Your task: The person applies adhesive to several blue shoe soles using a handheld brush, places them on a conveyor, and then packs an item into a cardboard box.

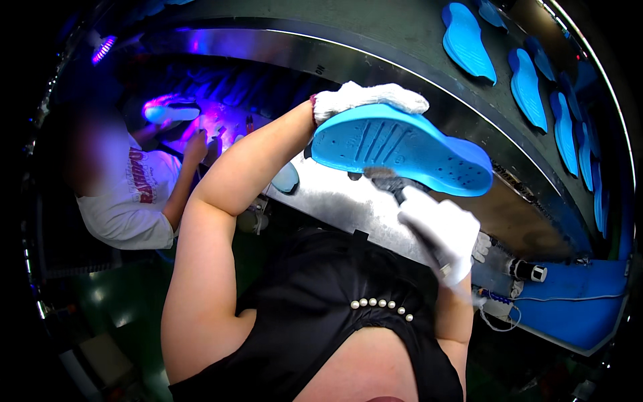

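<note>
My left hand (368,99), in a white knitted glove, grips a large bright blue shoe sole (402,144) along its far edge. The sole is tilted so that its grooved face, with small holes at the right end, shows to me. In my right hand (442,228), also white-gloved and slightly blurred, is a dark-handled brush (385,179). Its bristles meet the near edge of the sole, around the middle. Most of the left fingers are hidden behind the sole.
A metal bench (335,201) lies below, with a pale blue sole (286,178) on it. Beyond runs a curved conveyor belt (375,27) carrying several blue soles (469,43). Left, a co-worker (137,194) handles a sole (171,114) under purple light. A black-and-white cylinder (529,271) sits right.
</note>
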The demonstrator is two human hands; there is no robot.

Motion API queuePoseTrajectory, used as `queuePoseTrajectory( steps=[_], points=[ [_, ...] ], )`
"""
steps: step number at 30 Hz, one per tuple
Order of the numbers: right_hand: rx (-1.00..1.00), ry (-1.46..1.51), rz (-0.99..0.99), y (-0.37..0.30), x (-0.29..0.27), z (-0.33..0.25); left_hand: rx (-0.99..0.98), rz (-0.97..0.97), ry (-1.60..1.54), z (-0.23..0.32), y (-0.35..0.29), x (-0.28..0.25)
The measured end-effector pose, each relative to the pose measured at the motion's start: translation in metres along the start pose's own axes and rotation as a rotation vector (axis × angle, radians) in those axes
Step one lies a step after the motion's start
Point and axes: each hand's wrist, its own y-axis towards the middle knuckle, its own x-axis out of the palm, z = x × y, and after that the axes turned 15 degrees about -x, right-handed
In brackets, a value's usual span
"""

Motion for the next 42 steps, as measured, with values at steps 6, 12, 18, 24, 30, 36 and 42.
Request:
queuePoseTrajectory(
  steps=[6, 12, 18, 24, 30, 36, 42],
  points=[
    [0.107, 0.021, 0.167, -0.005, -0.001, 0.008, -0.009, -0.034, -0.158, 0.002, -0.011, -0.004],
    [0.027, -0.018, 0.090, -0.001, -0.021, 0.004, -0.001, -0.030, -0.152, -0.002, -0.011, -0.015],
    [-0.051, -0.057, -0.098, -0.010, -0.028, 0.002, -0.039, 0.091, -0.338, 0.005, -0.021, -0.009],
    [0.021, 0.059, 0.031, -0.008, -0.028, 0.011, -0.258, -0.501, -0.821, -0.008, -0.007, -0.015],
    [0.243, 0.241, 0.419, 0.030, 0.000, 0.008, 0.412, -0.140, -0.853, -0.024, 0.008, 0.039],
    [-0.109, -0.276, 0.462, 0.037, 0.017, 0.032, 0.251, -0.541, -1.317, -0.028, 0.002, 0.057],
    [0.188, 0.436, 0.778, -0.014, 0.014, 0.004, 0.489, -0.333, -0.807, 0.035, -0.002, -0.021]
  ],
)
